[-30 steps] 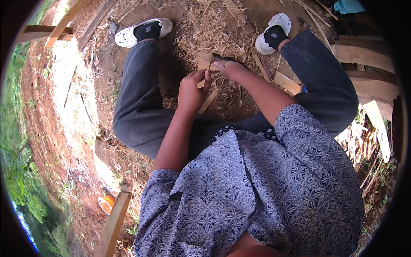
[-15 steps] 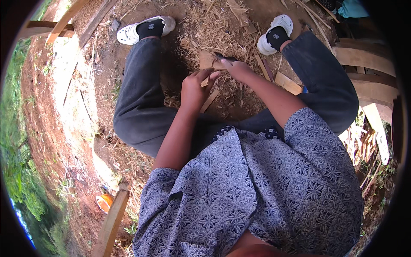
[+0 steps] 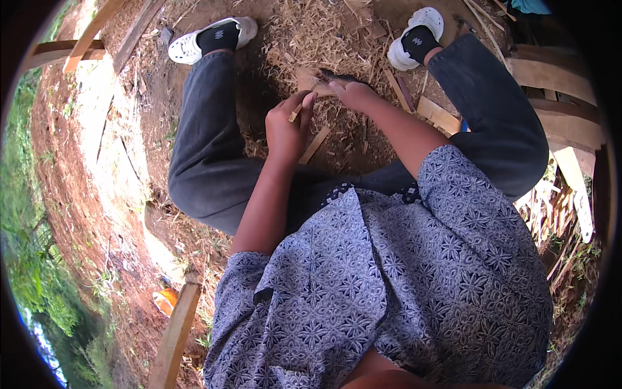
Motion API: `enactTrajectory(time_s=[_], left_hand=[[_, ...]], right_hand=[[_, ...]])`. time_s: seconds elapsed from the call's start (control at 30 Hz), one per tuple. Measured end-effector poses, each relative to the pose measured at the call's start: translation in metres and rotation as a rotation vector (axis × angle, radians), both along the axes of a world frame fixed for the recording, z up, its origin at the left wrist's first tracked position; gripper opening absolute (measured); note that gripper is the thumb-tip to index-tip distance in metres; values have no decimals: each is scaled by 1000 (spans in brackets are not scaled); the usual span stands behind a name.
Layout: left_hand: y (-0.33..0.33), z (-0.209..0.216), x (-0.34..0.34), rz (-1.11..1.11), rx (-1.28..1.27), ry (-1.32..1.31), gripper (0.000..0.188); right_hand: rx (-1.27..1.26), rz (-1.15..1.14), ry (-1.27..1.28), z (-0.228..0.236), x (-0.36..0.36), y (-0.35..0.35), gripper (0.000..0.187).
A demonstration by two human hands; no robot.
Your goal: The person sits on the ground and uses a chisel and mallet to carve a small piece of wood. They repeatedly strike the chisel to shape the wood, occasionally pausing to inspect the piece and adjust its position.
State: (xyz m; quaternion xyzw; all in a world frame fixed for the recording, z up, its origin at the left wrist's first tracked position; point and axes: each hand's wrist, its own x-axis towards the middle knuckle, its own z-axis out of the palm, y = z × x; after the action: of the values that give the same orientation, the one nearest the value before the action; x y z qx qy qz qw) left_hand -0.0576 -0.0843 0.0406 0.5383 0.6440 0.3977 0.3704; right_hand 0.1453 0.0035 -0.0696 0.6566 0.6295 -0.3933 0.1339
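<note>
Between my feet, my left hand is closed around a thin strip of wood, whose pale cut end sticks out beside the thumb. My right hand is to the right and slightly farther off, closed on a dark tool. The tool looks like a knife, but my fingers hide part of it and its kind is unclear. Beneath the strip's far end is a flat wooden block on the ground; the tool's left end is close over it.
Wood shavings cover the ground around the block. A short offcut lies near my lap, another board piece by my right leg. Stacked curved timbers stand at right. A wooden post rises at lower left, near an orange object.
My left hand has drawn slightly left and away from my right hand. The dark tool has turned and shows more of its length beyond my right hand. The whole view has shifted a little.
</note>
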Motion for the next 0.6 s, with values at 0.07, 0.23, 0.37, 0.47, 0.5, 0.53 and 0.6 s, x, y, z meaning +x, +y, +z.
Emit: enactTrajectory(time_s=[0.07,0.23,0.37,0.47,0.5,0.53,0.6], left_hand=[[-2,-5,-6,36,-48,-60,29],[0,-16,-12,91,-114,-173,33],[-1,-20,-8,34,-40,-57,31],[-1,-9,-1,-39,41,35,30],[-2,-4,0,-28,9,8,30],[-3,-8,-2,8,-16,-29,31],[-4,-18,-6,79,-65,-104,32]], right_hand=[[-182,-73,2,15,-5,9,88],[-253,29,15,72,-25,9,88],[12,78,50,36,-14,1,87],[189,97,-29,-9,-4,0,88],[140,77,-22,-15,-4,2,88],[94,62,-19,-11,-6,6,88],[-44,-13,-8,-2,-7,11,87]])
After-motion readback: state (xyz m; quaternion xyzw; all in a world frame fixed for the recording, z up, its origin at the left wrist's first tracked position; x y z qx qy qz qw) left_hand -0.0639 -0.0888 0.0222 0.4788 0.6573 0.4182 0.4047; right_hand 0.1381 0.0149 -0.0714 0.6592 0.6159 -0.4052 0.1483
